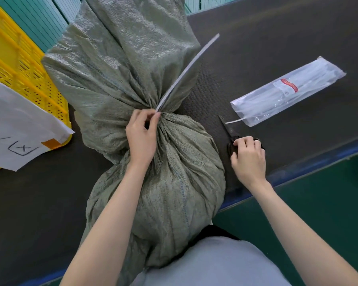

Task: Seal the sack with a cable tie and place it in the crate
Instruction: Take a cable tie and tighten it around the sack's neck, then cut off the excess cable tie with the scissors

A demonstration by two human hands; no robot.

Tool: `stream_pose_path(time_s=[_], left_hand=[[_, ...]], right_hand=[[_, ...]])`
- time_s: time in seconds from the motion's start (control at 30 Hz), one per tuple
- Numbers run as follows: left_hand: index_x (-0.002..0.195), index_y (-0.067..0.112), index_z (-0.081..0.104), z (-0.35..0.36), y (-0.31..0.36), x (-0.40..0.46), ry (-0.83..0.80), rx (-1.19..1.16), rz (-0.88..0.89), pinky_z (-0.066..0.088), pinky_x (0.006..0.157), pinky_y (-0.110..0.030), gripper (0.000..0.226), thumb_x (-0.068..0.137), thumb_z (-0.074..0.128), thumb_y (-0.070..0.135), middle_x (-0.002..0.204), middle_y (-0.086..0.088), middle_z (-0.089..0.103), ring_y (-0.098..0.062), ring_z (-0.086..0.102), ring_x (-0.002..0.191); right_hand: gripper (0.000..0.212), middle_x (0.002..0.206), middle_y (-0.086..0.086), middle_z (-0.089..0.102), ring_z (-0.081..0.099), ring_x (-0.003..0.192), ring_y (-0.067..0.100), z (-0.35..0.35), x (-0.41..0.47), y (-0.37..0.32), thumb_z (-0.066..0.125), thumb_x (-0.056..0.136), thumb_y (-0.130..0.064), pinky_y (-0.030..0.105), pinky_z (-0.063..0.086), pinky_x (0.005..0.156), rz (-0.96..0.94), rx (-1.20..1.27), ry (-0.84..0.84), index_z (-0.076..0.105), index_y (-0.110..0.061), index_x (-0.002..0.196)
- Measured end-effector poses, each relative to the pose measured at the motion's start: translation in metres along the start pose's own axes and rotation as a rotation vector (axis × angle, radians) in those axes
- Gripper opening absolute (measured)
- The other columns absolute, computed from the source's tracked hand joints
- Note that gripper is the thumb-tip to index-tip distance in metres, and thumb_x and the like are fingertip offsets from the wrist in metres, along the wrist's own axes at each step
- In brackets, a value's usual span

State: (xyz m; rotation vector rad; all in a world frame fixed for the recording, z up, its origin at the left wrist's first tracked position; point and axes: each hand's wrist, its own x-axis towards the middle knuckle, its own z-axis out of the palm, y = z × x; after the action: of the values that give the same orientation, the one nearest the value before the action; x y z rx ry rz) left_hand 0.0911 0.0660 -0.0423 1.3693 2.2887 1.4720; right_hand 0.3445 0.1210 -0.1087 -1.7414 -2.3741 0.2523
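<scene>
Head view: left hand (142, 139) fingers pinch the cable tie (186, 74) at the soft sack (159, 182) neck, right hand (248, 157) curled on scissors (228, 131) at 3 o'clock; grip the cinched neck.

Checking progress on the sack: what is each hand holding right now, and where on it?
Left hand pinches the cable tie at the sack's cinched neck. Right hand grips the scissors by their handles.

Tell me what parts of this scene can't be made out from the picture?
Head view only:
- Tie's lock at the sack neck: hidden behind the left hand.
- Scissors handles: covered by the right hand.
- Yellow crate: cut by the left edge, partly behind white paper; inside unseen.
- Red label on the tie packet: too small to read.
</scene>
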Motion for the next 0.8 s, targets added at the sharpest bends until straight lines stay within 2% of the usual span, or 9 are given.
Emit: stream_pose_path(time_s=[0.1,0.23,0.4,0.5,0.57,0.7,0.8], left_hand=[[0.091,0.006,0.067,0.002,-0.001,-0.005,-0.015,0.028,0.025,0.040,0.076,-0.014,0.013,0.091,0.060,0.016,0.088,-0.006,0.060,-0.007,0.053,0.078],[0.093,0.004,0.065,0.003,-0.002,-0.011,-0.034,0.049,0.043,0.039,0.077,-0.019,0.013,0.092,0.058,0.015,0.090,-0.011,0.059,-0.009,0.052,0.080],[0.092,0.003,0.064,0.002,-0.001,-0.011,-0.021,0.044,0.054,0.037,0.077,-0.010,0.012,0.092,0.058,0.013,0.089,-0.011,0.060,-0.005,0.050,0.079],[0.091,0.005,0.064,-0.002,-0.001,-0.008,0.004,0.018,0.040,0.037,0.075,-0.009,0.011,0.091,0.058,0.014,0.087,-0.010,0.061,-0.004,0.050,0.078],[0.091,0.006,0.063,-0.005,0.000,-0.006,0.019,-0.011,0.024,0.040,0.075,-0.014,0.011,0.092,0.058,0.015,0.086,-0.010,0.062,-0.008,0.052,0.078],[0.088,0.009,0.060,-0.010,0.001,-0.003,0.020,-0.053,0.012,0.045,0.073,-0.028,0.011,0.092,0.057,0.018,0.082,-0.007,0.063,-0.016,0.057,0.076],[0.089,0.008,0.059,-0.013,0.003,-0.004,0.023,-0.082,-0.001,0.045,0.071,-0.026,0.010,0.093,0.057,0.018,0.078,0.004,0.061,-0.005,0.055,0.072]], right_hand=[[0.037,0.113,0.023,0.053,0.050,0.099,0.041,0.004,-0.006,0.006,0.062,0.076,-0.001,0.049,0.045,0.080,0.087,-0.016,-0.038,0.052,0.003,0.111],[0.039,0.118,0.027,0.051,0.050,0.105,0.043,0.003,-0.002,0.008,0.056,0.080,0.003,0.048,0.044,0.087,0.145,0.040,-0.065,0.046,0.006,0.118],[0.038,0.121,0.025,0.047,0.052,0.106,0.042,-0.001,0.003,0.009,0.056,0.085,-0.003,0.045,0.043,0.086,0.148,0.093,-0.086,0.044,0.006,0.119],[0.036,0.125,0.022,0.044,0.054,0.102,0.040,-0.005,-0.001,0.006,0.050,0.089,-0.006,0.044,0.043,0.082,0.176,0.239,-0.071,0.043,0.003,0.123],[0.036,0.128,0.019,0.044,0.054,0.100,0.036,-0.010,-0.004,0.003,0.049,0.092,-0.008,0.041,0.042,0.081,0.171,0.366,-0.047,0.042,0.001,0.126],[0.030,0.115,0.014,0.051,0.055,0.096,0.028,-0.024,-0.002,-0.007,0.060,0.089,-0.015,0.035,0.043,0.080,0.040,0.539,0.001,0.047,-0.003,0.113],[0.040,0.101,0.007,0.053,0.054,0.088,0.023,-0.036,0.005,-0.017,0.074,0.079,-0.030,0.031,0.043,0.073,-0.067,0.605,-0.019,0.047,-0.010,0.101]])
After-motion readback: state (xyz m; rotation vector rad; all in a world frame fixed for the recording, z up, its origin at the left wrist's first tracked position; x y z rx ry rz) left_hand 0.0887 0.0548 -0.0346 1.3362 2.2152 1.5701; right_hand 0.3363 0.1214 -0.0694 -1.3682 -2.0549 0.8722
